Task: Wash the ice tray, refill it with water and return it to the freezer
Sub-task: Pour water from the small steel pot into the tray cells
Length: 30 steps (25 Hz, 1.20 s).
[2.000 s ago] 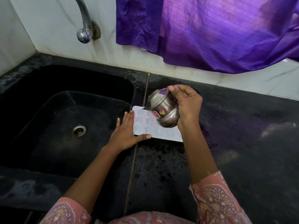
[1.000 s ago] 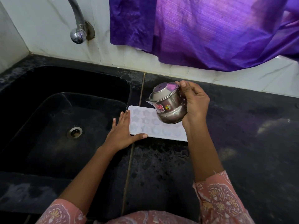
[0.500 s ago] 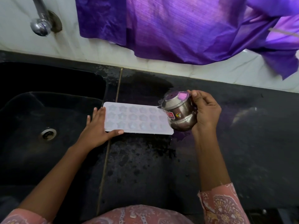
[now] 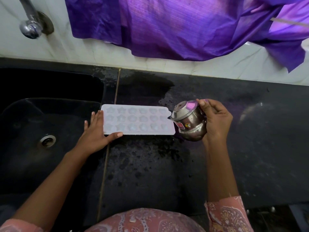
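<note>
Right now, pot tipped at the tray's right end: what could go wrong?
1. The steel pot, gripped by the right hand, is tilted with its rim at the right corner of the ice tray; water may miss the cells and run onto the wet counter.
2. The tray's left end lies at the edge of the sink, steadied only by the flat fingers of the left hand; a nudge could slide it toward the basin.

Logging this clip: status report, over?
Left hand braces ice tray on the counter. Right hand grips steel pot, tilted at tray's right end. Nothing blocking.
</note>
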### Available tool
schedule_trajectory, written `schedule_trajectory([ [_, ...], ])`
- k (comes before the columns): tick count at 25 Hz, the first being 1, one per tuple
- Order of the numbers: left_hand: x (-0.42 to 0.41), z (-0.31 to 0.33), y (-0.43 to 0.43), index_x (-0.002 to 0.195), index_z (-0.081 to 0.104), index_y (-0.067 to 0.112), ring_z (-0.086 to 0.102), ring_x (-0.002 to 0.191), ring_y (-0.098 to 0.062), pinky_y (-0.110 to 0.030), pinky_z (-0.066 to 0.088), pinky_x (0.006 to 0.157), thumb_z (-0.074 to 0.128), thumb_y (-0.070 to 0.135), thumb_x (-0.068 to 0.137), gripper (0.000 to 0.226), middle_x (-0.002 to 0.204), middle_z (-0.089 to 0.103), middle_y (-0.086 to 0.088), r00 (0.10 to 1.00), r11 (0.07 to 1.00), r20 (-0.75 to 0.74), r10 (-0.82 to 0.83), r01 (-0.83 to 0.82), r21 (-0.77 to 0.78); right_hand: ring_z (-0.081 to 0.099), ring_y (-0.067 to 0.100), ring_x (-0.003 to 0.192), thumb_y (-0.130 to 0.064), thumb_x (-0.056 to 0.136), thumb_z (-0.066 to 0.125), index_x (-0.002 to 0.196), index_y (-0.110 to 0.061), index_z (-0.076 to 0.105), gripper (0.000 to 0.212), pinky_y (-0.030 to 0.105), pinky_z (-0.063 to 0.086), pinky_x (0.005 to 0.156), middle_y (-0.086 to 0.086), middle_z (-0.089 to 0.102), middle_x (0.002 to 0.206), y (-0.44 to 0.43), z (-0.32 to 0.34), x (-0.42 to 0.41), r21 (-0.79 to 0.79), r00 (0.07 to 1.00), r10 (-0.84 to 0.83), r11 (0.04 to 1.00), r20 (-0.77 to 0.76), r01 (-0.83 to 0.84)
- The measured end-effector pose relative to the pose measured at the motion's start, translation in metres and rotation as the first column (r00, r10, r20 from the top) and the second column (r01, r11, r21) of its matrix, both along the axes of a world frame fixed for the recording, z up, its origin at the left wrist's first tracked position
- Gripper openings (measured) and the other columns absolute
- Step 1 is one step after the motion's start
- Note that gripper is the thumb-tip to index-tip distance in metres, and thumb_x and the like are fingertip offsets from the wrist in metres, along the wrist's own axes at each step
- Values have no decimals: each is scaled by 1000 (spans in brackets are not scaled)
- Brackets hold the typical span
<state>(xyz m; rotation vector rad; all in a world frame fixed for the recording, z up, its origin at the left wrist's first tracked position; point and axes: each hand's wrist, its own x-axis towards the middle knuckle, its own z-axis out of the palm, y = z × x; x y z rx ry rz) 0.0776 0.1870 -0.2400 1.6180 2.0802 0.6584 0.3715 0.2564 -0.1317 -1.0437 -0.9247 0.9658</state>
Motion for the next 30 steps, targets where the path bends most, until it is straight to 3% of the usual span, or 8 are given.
schedule_trajectory([
  [13,2,2,-2,150,-2,11,-11,145,-15,-41,-10,115,59,56,78,104,160,-1,-4,1000,1000,5,8,-8,22,60,-2,58,-5,70,76,70,-15,66,13,14,49,59,-14,67,57,-4,4,4,22,997,-32,999,76,30],
  [30,-1,-2,-2,150,-3,14,-12,144,-13,-40,-10,114,56,62,75,106,160,-2,-3,1000,1000,4,6,-6,21,61,-4,60,-6,71,75,72,-17,67,14,12,49,59,-15,68,59,-3,9,6,48,995,-37,998,96,32],
])
